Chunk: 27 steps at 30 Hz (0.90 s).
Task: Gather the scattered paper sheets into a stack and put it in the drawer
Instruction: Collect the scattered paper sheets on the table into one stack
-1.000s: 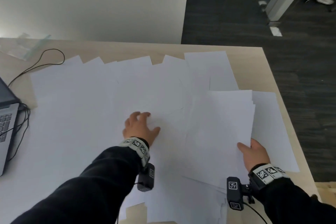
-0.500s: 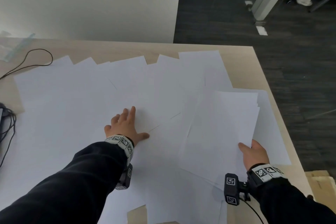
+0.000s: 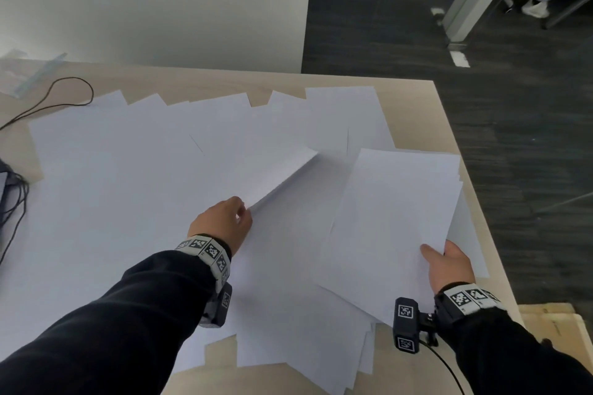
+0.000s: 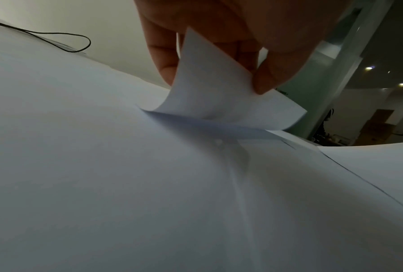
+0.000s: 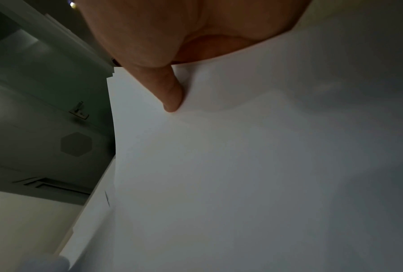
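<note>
Several white paper sheets lie spread over the wooden table. My left hand pinches the near corner of one sheet and lifts it off the others; the left wrist view shows that sheet curling up between thumb and fingers. My right hand grips the near edge of a gathered stack of sheets, raised at the table's right side. In the right wrist view its thumb lies on top of the stack. No drawer is in view.
A thin black cable loops at the table's back left, with more cables at the left edge. The table's right edge drops to dark floor. A wooden piece sits low on the right.
My left hand went from pressing flat on the sheets to pinching one sheet's corner and lifting it. The right hand kept hold of the stack, which shifted slightly right.
</note>
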Available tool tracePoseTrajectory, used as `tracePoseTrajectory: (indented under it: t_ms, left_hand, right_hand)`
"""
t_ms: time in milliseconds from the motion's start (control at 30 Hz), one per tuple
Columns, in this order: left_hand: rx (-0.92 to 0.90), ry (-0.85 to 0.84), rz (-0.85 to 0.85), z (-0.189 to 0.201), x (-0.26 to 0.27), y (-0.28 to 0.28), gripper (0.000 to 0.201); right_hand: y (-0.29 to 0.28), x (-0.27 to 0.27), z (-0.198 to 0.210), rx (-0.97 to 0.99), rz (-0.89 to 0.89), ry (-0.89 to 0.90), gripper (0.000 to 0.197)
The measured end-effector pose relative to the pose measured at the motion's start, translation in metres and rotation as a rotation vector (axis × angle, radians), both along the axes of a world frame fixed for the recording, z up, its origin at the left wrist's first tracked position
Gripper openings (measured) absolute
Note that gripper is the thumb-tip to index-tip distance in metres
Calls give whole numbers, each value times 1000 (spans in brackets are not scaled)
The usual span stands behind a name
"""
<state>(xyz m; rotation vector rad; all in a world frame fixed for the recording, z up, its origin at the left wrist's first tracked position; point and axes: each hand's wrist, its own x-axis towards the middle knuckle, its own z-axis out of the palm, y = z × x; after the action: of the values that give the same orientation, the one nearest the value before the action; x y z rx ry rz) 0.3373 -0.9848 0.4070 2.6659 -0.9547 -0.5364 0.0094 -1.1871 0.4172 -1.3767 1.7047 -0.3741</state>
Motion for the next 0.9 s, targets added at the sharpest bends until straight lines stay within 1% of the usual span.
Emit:
tracePoseTrajectory:
  t_ms: [167,267,333,367,400,467,500,533,567,600,667,900]
  left_hand:
    - [-80,49,-50,-7,-72,10,14]
    - [-57,90,-43,-19,-121,15,13]
    - [-24,83,-37,-25,-149,15,10]
    - [17,84,-45,-27,-162,15,17]
    - [69,95,-49,-29,-173,16,36]
    - [186,122,-73,-30,-191,18,87]
    - [245,133,-91,-29,-199,20,107]
    - [296,142,-111,-30,-205,22,122]
    - [339,146,-126,-31,-209,25,131]
    - [373,145,-140,-30,-212,28,136]
    - [397,143,-145,-29,-214,31,137]
    - [374,121,-111,-24,-211,36,129]
  right_hand:
    - [-9,-24,-2,8,29,-35,7]
    - [-14,-43,-6,23,47,-37,9]
    - [-18,-57,-10,32,55,-41,11]
    - [-20,-64,-12,36,57,-51,11]
    - [-22,-71,-13,40,60,-64,10]
    - [-25,-82,-15,47,67,-85,11]
    - [-27,-87,-16,47,76,-85,11]
    - [-28,-91,-16,47,84,-83,11]
    - [-28,-95,-17,48,87,-86,11]
    - [-29,-99,-18,50,88,-92,11]
    - [-29,-105,-19,60,89,-104,11]
    - [-25,-112,-17,80,102,-140,11]
